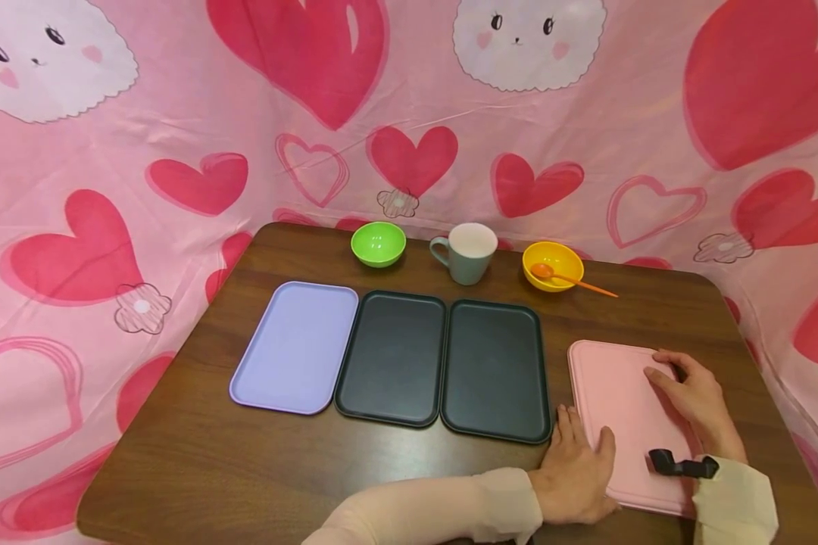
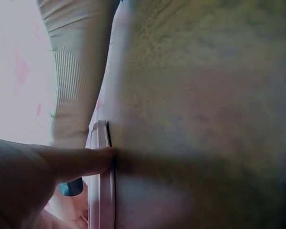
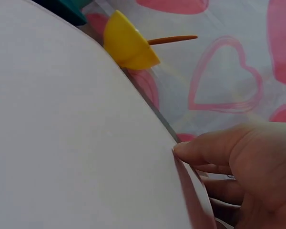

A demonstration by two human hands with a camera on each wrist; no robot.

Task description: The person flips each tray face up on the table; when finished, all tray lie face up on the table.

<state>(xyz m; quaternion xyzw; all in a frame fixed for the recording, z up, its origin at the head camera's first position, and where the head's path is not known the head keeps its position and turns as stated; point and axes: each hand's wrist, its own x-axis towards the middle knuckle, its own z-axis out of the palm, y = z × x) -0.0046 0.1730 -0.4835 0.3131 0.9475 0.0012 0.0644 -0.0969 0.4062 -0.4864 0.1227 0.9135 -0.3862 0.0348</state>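
Note:
A pink tray lies at the right of the table, its rim showing a layered edge. My left hand rests at its near left side, fingers straight along the edge and thumb over the rim. In the left wrist view one digit of that hand reaches across the tray's edge. My right hand holds the right side near the far corner. The right wrist view has its thumb on the rim, with bent fingers at the outer side.
Left of the pink tray lie two dark trays and a lavender tray, side by side. Behind them stand a green bowl, a grey-green mug and a yellow bowl with an orange spoon. A heart-patterned cloth hangs behind.

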